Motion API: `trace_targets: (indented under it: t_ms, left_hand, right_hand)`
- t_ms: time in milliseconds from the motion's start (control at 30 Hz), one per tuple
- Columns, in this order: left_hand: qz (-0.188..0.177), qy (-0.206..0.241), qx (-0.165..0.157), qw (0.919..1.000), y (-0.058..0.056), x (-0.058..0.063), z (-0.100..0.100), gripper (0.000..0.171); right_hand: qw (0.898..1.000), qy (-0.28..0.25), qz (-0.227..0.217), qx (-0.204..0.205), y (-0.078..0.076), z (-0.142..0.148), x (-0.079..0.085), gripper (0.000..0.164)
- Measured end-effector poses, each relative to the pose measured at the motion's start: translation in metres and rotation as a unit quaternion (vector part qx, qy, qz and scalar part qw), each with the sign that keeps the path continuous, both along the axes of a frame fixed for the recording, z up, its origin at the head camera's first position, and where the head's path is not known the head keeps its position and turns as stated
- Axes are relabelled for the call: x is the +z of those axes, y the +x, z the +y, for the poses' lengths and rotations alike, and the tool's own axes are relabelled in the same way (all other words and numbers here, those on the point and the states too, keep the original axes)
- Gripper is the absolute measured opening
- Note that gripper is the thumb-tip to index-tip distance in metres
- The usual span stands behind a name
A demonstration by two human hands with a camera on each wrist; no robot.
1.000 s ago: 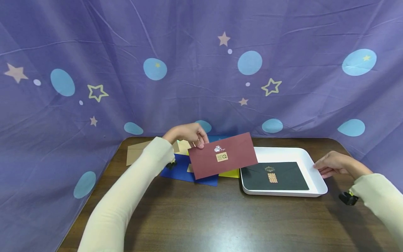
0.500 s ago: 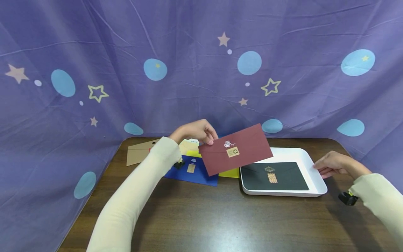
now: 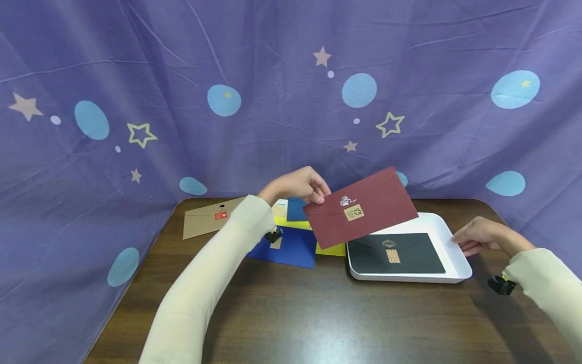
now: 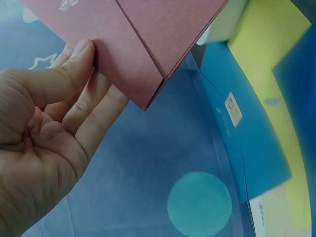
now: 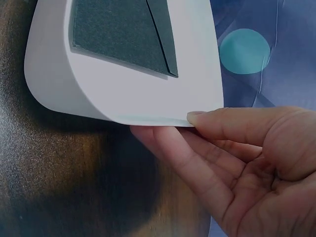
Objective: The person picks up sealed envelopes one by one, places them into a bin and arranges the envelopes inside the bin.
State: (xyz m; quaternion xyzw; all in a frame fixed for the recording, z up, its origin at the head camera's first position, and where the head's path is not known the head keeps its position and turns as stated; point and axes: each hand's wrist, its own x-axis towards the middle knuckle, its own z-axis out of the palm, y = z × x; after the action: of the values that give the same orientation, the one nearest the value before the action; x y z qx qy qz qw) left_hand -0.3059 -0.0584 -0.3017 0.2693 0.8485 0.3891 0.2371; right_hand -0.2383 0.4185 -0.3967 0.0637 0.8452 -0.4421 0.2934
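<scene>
My left hand [image 3: 304,184] pinches a dark red envelope [image 3: 377,202] by its left end, between thumb and fingers. In the head view the envelope is tilted, its right part overlapping the white tray [image 3: 435,227]. The left wrist view shows the thumb [image 4: 81,54] on the near face of the paper, the fingers behind. A black envelope [image 3: 409,255] with a gold print and a patterned sticker lies in the tray. At the tray's right end, my right hand [image 3: 488,236] pinches the rim, thumb on top and fingers beneath, as the right wrist view shows.
Left of the tray lie overlapping envelopes: a royal blue one [image 3: 291,250], a yellow one [image 3: 334,249] and a teal-blue one [image 4: 232,118]. A kraft-brown envelope [image 3: 200,220] with a red sticker lies farther left. A purple curtain [image 3: 282,101] hangs behind the wooden table [image 3: 291,313].
My left hand has carried the dark red envelope to the right and up, from above the blue envelope to partly over the tray. My right hand stays at the tray's rim.
</scene>
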Motion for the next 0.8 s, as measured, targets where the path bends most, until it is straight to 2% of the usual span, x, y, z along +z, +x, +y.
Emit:
trace_targets:
  t_ms: [367,800]
  left_hand:
    - [0.005,0.034,-0.01,0.9993,0.003,0.002,0.034,0.017]
    - [0.023,0.05,-0.019,0.9983,0.003,-0.005,0.071,0.02]
  right_hand:
    - [1.0,0.007,-0.005,0.0,-0.003,0.001,-0.001,0.029]
    - [1.0,-0.009,0.0,0.007,-0.002,0.001,0.001,0.028]
